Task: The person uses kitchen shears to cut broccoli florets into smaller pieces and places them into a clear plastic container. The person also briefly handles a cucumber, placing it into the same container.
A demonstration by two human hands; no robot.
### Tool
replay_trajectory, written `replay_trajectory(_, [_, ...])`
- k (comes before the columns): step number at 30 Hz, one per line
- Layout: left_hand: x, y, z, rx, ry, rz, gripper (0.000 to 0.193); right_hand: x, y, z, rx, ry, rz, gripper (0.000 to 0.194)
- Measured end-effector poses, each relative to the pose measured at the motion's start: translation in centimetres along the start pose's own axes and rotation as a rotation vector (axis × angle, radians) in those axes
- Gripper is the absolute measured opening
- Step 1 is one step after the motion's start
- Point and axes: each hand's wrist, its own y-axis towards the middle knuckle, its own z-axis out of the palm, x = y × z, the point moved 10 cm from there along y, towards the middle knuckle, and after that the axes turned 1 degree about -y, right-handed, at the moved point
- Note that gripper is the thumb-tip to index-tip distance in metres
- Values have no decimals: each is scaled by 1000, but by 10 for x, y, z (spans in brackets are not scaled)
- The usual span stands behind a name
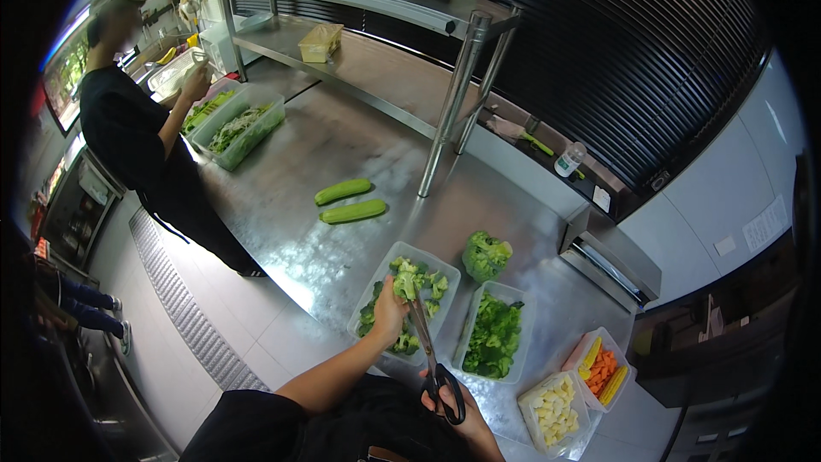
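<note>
My left hand (389,313) holds a piece of broccoli (406,282) above a clear plastic container (451,273) with cut broccoli florets in it. In my right hand (467,412) is a pair of scissors (423,327) with black handles, its blades reaching up to the broccoli's underside. Whether the blades are parted cannot be made out. Just right of that container stands a second plastic container (459,359) filled with green florets. A whole broccoli head (485,256) lies on the steel table behind it.
Two green zucchini (352,211) lie on the steel worktable (282,205). At right are tubs of carrots and corn (601,369) and pale chunks (557,414). A shelf post (452,109) rises behind. A co-worker (141,90) stands at left by containers of greens (240,135).
</note>
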Motion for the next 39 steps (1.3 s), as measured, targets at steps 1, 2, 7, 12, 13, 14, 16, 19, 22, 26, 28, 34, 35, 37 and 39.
replay_trajectory(1, [-1,0,2,22,-20,-9,49,0,0,0,-5,6,10,53])
replay_trajectory(2, [3,-1,1,-7,-66,-56,49,1,0,0,-1,11,4,53])
replay_trajectory(7, [-16,-9,26,119,-14,24,56,2,1,0,-11,7,6,49])
replay_trajectory(12, [-24,-10,32,145,11,51,57,1,1,-1,-1,18,-26,45])
replay_trajectory(13, [-24,-8,31,157,5,60,55,0,1,-2,-2,22,-30,44])
replay_trajectory(14, [-25,-8,33,210,-37,86,53,-1,1,-3,-5,13,-33,43])
replay_trajectory(16, [-18,-3,25,162,89,90,57,-5,2,-5,-9,-3,-34,40])
replay_trajectory(19, [-14,2,18,116,142,81,61,-5,3,-9,-56,-92,-48,44])
replay_trajectory(22, [-21,-6,23,91,280,115,61,-8,3,-8,-82,-96,-22,38])
replay_trajectory(26, [-38,-20,34,25,402,201,46,-7,-1,-9,-134,-182,18,38])
replay_trajectory(28, [-41,-24,39,43,416,227,42,-6,-2,-9,-179,-146,8,36])
replay_trajectory(34, [-34,-12,30,17,323,137,44,-5,-8,-10,-155,-182,-28,30])
replay_trajectory(35, [-36,-11,27,-1,358,127,45,-9,-13,-15,-172,-147,-29,29])
replay_trajectory(37, [-40,-11,26,41,376,107,47,-20,-27,-33,-257,-90,-82,19])
replay_trajectory(39, [-39,-11,20,45,401,65,49,-35,-33,-61,-460,-254,-181,28])
